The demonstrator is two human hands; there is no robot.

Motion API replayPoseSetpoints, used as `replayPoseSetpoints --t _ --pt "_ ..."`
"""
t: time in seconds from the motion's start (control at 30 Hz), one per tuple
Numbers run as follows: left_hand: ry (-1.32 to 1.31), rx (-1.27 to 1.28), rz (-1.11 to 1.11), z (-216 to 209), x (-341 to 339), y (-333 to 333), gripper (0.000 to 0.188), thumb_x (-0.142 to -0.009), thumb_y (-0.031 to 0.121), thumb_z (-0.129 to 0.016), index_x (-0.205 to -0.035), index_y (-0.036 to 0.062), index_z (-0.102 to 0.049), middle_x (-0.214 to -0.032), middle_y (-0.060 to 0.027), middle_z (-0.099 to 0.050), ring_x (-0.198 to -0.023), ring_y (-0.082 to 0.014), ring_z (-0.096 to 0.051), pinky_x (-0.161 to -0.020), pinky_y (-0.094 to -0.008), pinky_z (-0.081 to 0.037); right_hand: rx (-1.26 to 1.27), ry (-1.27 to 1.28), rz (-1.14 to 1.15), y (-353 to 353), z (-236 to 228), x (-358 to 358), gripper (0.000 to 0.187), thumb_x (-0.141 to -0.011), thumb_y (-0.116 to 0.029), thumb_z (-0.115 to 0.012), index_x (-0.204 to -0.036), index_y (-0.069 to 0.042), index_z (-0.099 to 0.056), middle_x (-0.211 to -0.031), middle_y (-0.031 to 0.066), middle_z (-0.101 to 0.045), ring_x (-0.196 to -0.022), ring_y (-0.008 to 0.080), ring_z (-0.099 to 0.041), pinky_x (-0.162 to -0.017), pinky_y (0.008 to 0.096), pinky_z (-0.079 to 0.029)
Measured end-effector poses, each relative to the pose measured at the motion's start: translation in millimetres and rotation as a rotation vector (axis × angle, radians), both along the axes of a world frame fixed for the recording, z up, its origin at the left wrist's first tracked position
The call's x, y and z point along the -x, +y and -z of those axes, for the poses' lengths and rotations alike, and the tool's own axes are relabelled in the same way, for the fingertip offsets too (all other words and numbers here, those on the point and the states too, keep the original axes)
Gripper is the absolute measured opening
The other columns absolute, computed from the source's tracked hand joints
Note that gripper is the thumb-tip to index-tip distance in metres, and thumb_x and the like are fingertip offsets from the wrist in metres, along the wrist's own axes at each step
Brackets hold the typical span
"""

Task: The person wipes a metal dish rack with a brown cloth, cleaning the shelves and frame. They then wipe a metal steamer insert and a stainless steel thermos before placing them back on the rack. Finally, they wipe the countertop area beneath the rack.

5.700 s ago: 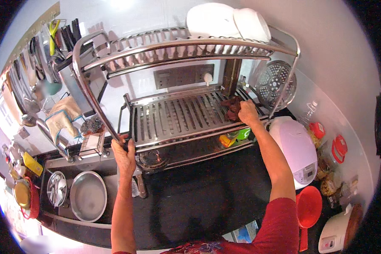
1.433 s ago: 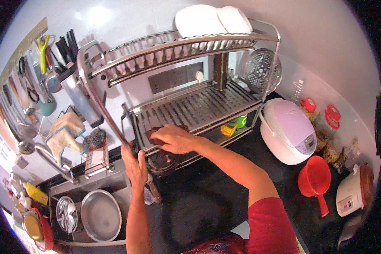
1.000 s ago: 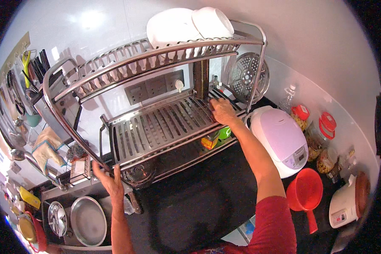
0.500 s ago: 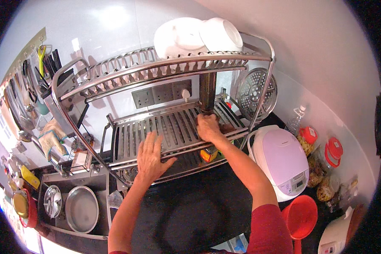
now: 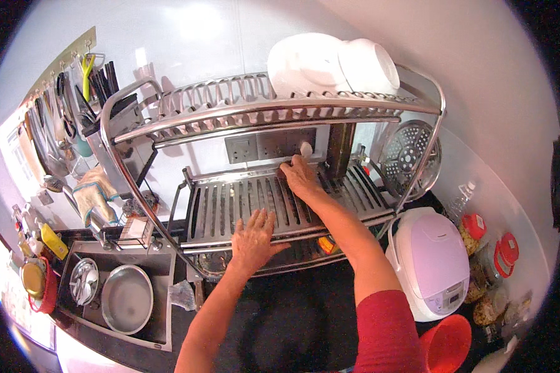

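Note:
A two-tier steel dish rack [image 5: 255, 117] stands on the black counter. My left hand [image 5: 253, 244] lies open at the front edge of its slatted lower shelf [image 5: 230, 211], fingers stretched over the slats and thumb out to the right. Further in, my right hand [image 5: 300, 179] reaches to the back of the same shelf with its fingers curled down. Whatever those fingertips hold or press is hidden. Just right of that hand a dark upright cylinder [image 5: 340, 150] stands on the slats. White bowls [image 5: 330, 65] rest tipped on the upper tier.
A lilac rice cooker [image 5: 430, 258] and a red plastic vessel [image 5: 447, 344] stand at right, near several red-lidded jars [image 5: 509, 247]. At left, a sink [image 5: 162, 280] holds a metal pan [image 5: 127, 299]. Utensils and knives hang above. A perforated steel disc [image 5: 410, 155] leans behind the rack.
My right hand has moved left and back along the lower shelf, away from the cylinder's base. My left hand stays near the front edge. The whole view has shifted, with the rack further right.

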State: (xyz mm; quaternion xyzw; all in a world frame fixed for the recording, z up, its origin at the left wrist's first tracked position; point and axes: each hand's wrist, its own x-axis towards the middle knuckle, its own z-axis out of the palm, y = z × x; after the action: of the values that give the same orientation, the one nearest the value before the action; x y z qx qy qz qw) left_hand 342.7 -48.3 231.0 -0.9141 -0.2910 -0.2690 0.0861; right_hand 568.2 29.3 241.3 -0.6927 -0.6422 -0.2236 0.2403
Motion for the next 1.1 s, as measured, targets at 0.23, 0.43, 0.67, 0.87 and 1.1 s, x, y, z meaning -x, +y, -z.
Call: replayPoseSetpoints --t 0.23,0.43,0.67,0.87,1.1 --pt "-0.015 0.042 -0.018 1 0 0 0.088 -0.063 0.053 -0.073 -0.13 0.0027 -0.042 -0.132 -0.0152 -0.047 -0.122 -0.03 -0.046 -0.098 -0.0474 -0.037 0.012 0.208 -0.186 11 5 13 0.022 -0.075 0.0 -0.055 -0.093 -0.008 -0.064 -0.093 0.0138 -0.053 -0.093 0.0331 -0.05 -0.08 0.0444 -0.042" --pt "-0.051 0.128 -0.052 0 0 -1 0.098 -0.062 0.054 -0.074 -0.134 0.0018 -0.034 -0.133 -0.0188 -0.043 -0.118 -0.0342 -0.048 -0.099 -0.0477 -0.037 0.384 0.3 -0.693 -65 -16 20 0.028 -0.069 -0.004 -0.055 -0.094 -0.008 -0.067 -0.093 0.0179 -0.06 -0.091 0.0374 -0.055 -0.082 0.0442 -0.043" --pt "0.003 0.092 -0.031 -1 2 -1 0.079 -0.068 0.056 -0.068 -0.126 0.0055 -0.049 -0.133 -0.0146 -0.045 -0.124 -0.0289 -0.042 -0.098 -0.0509 -0.036 0.588 0.243 -0.555 -146 -42 -33 0.031 -0.071 -0.008 -0.058 -0.101 -0.006 -0.066 -0.099 0.0161 -0.063 -0.098 0.0326 -0.056 -0.085 0.0396 -0.044" --pt "-0.014 0.043 -0.018 1 0 -1 0.079 -0.066 0.056 -0.069 -0.124 0.0054 -0.051 -0.129 -0.0133 -0.05 -0.123 -0.0284 -0.044 -0.098 -0.0487 -0.037 0.457 0.269 -0.252 -146 -30 -50 0.033 -0.074 -0.006 -0.054 -0.106 -0.008 -0.064 -0.102 0.0199 -0.057 -0.098 0.0359 -0.053 -0.089 0.0423 -0.041" --pt "-0.045 0.012 -0.001 -1 -1 -3 0.078 -0.065 0.055 -0.07 -0.12 0.0027 -0.054 -0.125 -0.0129 -0.054 -0.121 -0.0283 -0.047 -0.096 -0.0474 -0.039 0.191 0.259 -0.139 -67 8 -56 0.034 -0.078 -0.013 -0.056 -0.112 -0.013 -0.057 -0.105 0.0164 -0.053 -0.103 0.0356 -0.048 -0.091 0.0419 -0.039"
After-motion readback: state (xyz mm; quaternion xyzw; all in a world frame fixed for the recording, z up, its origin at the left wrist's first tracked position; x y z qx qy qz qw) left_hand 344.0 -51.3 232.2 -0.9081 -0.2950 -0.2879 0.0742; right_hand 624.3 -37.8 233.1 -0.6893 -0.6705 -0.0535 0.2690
